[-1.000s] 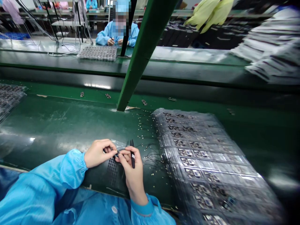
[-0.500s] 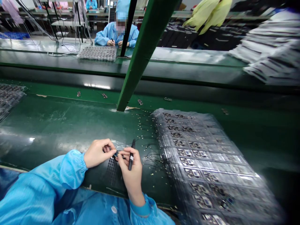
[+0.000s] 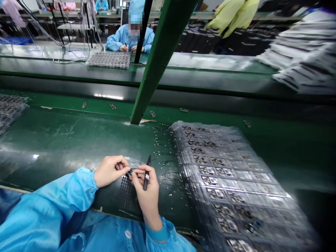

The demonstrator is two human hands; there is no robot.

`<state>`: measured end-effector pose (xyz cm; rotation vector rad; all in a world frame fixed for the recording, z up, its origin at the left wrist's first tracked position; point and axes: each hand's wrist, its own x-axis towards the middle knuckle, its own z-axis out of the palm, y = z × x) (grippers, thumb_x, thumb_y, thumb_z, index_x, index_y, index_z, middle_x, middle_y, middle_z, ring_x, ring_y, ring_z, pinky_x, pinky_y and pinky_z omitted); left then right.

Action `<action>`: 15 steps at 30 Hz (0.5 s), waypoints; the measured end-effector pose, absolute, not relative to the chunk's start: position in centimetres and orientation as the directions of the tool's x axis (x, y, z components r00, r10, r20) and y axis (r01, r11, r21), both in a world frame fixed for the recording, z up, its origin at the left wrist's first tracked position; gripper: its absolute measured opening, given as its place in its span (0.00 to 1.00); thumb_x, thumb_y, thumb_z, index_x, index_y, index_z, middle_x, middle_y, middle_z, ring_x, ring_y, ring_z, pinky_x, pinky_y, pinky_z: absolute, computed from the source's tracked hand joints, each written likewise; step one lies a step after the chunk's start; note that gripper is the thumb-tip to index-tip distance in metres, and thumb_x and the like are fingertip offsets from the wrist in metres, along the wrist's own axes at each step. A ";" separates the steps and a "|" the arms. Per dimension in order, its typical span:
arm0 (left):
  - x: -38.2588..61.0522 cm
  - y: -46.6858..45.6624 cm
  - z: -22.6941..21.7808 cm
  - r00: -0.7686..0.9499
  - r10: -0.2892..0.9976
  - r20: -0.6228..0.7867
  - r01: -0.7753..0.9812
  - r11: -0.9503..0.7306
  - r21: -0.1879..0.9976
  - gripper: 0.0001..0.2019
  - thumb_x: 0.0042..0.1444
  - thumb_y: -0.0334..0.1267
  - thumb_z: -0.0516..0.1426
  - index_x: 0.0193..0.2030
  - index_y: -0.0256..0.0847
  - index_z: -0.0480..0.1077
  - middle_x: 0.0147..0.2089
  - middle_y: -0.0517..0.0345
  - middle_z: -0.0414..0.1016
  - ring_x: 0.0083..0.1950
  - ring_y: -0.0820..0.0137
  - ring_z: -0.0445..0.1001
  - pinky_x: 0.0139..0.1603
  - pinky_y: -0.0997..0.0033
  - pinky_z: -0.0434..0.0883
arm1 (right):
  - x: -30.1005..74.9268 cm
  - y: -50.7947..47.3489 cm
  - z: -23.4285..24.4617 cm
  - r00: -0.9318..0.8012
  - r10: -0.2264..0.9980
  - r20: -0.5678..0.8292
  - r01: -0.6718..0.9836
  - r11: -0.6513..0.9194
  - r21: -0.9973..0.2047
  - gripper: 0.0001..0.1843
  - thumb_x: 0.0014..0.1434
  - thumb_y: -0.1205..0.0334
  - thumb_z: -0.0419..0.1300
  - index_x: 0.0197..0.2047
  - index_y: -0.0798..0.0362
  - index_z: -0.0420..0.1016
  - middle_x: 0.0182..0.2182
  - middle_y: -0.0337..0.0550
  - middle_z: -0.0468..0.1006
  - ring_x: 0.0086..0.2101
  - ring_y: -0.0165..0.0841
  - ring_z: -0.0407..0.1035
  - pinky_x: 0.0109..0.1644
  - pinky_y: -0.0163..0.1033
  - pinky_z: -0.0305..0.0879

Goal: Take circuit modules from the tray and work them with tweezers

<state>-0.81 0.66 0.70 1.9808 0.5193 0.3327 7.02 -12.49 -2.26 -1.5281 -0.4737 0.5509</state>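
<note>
Between the fingertips of my left hand [image 3: 111, 170] and my right hand [image 3: 147, 189] is a small dark electronic part [image 3: 129, 172], mostly hidden by the fingers. Both hands are closed in a pinch on it. Black tweezers [image 3: 147, 175] also rest in my right hand, tips pointing up and away. Beneath the hands a sheet with a grid of small squares [image 3: 125, 187] lies on the green bench [image 3: 65, 140]. To the right of my right hand are thin black wires [image 3: 168, 175] and several tiny shiny pieces.
A stack of clear plastic trays [image 3: 252, 175] holding small circuit boards stands at the right. Another tray stack [image 3: 12, 108] is at the far left. Small boards [image 3: 112, 106] lie on the green strip behind. A slanted green post [image 3: 160, 59] rises mid-bench. A co-worker [image 3: 131, 35] sits opposite.
The small boards on the green strip have shifted a little to the left. My hands and the part between them have hardly moved.
</note>
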 end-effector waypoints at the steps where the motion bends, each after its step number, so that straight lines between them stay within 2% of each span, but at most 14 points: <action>1: -0.8 0.6 0.7 0.868 0.497 0.005 0.217 -0.389 0.895 0.03 0.52 0.33 0.58 0.29 0.36 0.71 0.25 0.62 0.71 0.25 0.77 0.67 0.29 0.79 0.66 | 7.0 -12.5 -2.3 0.790 0.611 -0.053 -0.040 -0.033 -0.999 0.13 0.54 0.60 0.60 0.41 0.52 0.62 0.30 0.39 0.74 0.30 0.29 0.73 0.35 0.33 0.73; 11: -0.9 1.0 0.5 0.889 0.459 -0.006 0.205 -0.386 0.899 0.02 0.51 0.32 0.57 0.29 0.37 0.69 0.24 0.63 0.70 0.25 0.77 0.68 0.28 0.80 0.66 | 7.1 -12.2 -2.2 0.762 0.646 -0.045 -0.058 -0.001 -0.998 0.13 0.54 0.62 0.59 0.42 0.52 0.61 0.28 0.37 0.71 0.29 0.27 0.70 0.36 0.32 0.71; 15: -1.0 1.0 0.8 0.901 0.434 -0.007 0.212 -0.427 0.879 0.02 0.51 0.31 0.56 0.28 0.37 0.70 0.24 0.64 0.70 0.25 0.78 0.68 0.28 0.80 0.66 | 7.2 -12.2 -2.2 0.750 0.658 -0.073 -0.085 -0.013 -0.996 0.13 0.54 0.61 0.59 0.42 0.53 0.63 0.30 0.38 0.72 0.31 0.29 0.71 0.38 0.35 0.71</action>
